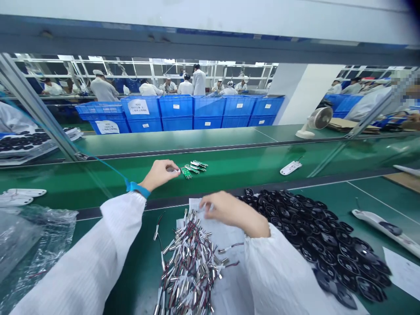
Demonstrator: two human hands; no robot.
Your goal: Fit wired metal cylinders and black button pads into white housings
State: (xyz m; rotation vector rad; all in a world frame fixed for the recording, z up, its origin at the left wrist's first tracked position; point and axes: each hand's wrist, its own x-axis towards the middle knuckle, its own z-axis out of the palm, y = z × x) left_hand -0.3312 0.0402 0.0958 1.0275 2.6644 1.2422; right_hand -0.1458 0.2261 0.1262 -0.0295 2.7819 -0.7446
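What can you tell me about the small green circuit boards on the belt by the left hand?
The small green circuit boards are narrow strips, several of them, with pale parts on top too small to read. They lie flat, overlapping in a slanted cluster on the green conveyor belt, right beside the left hand; whether it touches them is unclear.

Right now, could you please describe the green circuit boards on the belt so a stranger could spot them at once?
Over the green conveyor belt, find the left hand. Beside it lie small overlapping circuit boards, unlike the lone white casing farther along.
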